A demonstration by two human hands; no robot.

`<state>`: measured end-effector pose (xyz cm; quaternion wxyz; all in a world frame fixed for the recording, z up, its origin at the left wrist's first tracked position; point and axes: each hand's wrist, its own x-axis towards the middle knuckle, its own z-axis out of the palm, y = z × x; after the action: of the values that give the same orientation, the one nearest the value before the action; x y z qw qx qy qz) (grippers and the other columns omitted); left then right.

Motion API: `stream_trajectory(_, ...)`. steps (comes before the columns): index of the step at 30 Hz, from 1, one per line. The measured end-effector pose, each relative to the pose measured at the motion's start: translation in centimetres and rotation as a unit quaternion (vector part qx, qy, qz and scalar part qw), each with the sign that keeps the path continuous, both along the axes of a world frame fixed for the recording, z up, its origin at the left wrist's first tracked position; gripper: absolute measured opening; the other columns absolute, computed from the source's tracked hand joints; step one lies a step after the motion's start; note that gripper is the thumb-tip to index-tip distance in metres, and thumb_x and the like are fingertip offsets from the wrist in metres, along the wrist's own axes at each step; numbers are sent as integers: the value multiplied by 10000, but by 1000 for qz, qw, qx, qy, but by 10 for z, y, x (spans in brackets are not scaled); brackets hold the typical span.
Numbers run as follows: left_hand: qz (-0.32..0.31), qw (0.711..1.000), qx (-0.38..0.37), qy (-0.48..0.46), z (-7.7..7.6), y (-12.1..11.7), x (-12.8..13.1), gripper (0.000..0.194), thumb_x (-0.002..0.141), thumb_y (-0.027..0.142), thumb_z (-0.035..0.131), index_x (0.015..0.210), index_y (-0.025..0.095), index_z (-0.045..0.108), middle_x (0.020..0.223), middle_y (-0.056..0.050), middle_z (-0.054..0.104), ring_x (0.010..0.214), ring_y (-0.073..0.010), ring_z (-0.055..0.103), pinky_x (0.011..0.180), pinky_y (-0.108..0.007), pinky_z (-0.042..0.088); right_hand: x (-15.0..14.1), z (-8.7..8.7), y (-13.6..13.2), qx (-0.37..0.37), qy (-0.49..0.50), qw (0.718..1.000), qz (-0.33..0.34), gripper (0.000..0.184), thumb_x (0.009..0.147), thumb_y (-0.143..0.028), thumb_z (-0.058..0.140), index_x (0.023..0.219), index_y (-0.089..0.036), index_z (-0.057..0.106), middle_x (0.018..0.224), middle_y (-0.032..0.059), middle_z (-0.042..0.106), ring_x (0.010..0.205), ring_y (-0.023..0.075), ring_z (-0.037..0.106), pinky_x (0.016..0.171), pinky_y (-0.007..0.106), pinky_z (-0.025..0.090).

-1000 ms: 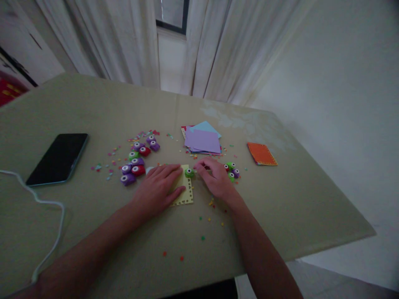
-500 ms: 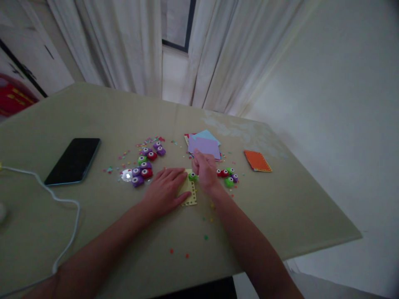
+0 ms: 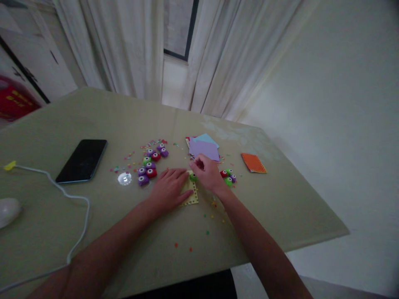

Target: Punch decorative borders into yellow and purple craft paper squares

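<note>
My left hand (image 3: 170,190) lies flat, fingers stretched, over a small yellow paper (image 3: 193,198) with rows of punched holes along its edge. A green paper punch (image 3: 193,177) with an eye-like top sits at the paper's upper right edge, partly hidden. Just above and to the right of that punch is my right hand (image 3: 208,171), curled into a loose fist with nothing visible in it; whether it touches the punch I cannot tell. Several red, green and purple punches (image 3: 229,181) stand to the right of this fist, partly covered by it.
More paper punches (image 3: 151,165) cluster left of my hands, among scattered confetti. Purple and blue paper sheets (image 3: 204,148) lie behind, an orange paper stack (image 3: 254,162) at right. A black tablet (image 3: 82,160), a clear round disc (image 3: 124,179), a white cable (image 3: 85,220) and a white mouse (image 3: 9,211) are at left.
My right fist has come down a little towards the green punch, and its curled fingers have turned. My left hand stays flat on the paper. The camera view has shifted slightly.
</note>
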<state>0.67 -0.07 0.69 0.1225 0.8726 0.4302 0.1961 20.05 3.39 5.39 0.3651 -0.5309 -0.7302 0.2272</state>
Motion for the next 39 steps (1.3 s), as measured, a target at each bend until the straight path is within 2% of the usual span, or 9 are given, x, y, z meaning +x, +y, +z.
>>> stream_trajectory(2,1,1000,0,-1,0,0,0,534,1013,480,667,1455,181,631,1523,-162,647,1395,-380,585,1199,-588,418,11,-6,-6,-5,-89,996,29,109,909,-284,711,943,-197,654,915,13,665,828,172,571,751,280,421)
stream_trajectory(4,3,1000,2,-3,-1,0,0,525,1013,475,669,1447,182,637,1521,-164,648,1404,-376,581,1202,-585,414,23,-13,-9,-10,-126,992,7,142,905,-244,727,1023,-183,678,1020,54,690,928,200,609,813,301,452)
stream_trajectory(8,4,1000,5,-3,-3,0,0,508,1016,469,662,1439,190,639,1537,-160,640,1414,-368,576,1206,-580,412,39,-15,-9,8,-167,980,-105,61,939,-151,643,968,-189,682,987,63,685,922,220,623,875,338,473)
stream_trajectory(10,5,1000,7,0,-3,0,0,514,1016,475,659,1439,184,636,1538,-163,639,1413,-372,577,1201,-583,418,34,-12,-8,29,-179,977,-115,99,959,-129,610,952,-197,682,978,66,687,941,229,631,903,349,477)
stream_trajectory(20,-5,1000,11,-14,-9,2,2,521,982,468,682,1404,164,661,1462,-192,690,1433,-392,589,1236,-581,431,-74,6,43,26,-176,975,136,286,1064,-173,628,1335,-170,718,1309,95,686,1213,216,651,1120,353,480)
stream_trajectory(25,4,1000,6,16,-9,0,2,473,988,459,666,1341,149,716,1310,-186,772,1302,-403,696,1169,-548,514,-103,0,55,46,-244,956,157,243,1054,-280,699,1275,-221,782,1298,88,699,1169,210,666,1065,338,519)
stream_trajectory(28,4,1000,5,21,-8,0,2,523,976,477,686,1372,137,705,1379,-201,745,1353,-402,665,1185,-533,506,-92,-2,50,53,-297,945,124,203,1078,-227,631,1168,-225,813,1227,84,737,1125,214,673,1005,327,526)
stream_trajectory(32,-22,1000,2,4,-6,1,1,581,1004,491,654,1486,168,631,1563,-171,637,1497,-342,554,1306,-540,360,-45,-1,35,32,-341,937,66,206,1055,-177,627,994,-196,823,1035,111,769,1023,251,687,925,344,514)
stream_trajectory(39,-27,999,-10,19,-10,1,-2,635,1036,521,604,1577,189,566,1659,-142,540,1543,-319,511,1327,-562,317,38,-14,-17,42,-338,940,-28,243,1045,-127,599,1126,-229,804,1110,115,776,1066,288,683,955,401,515)
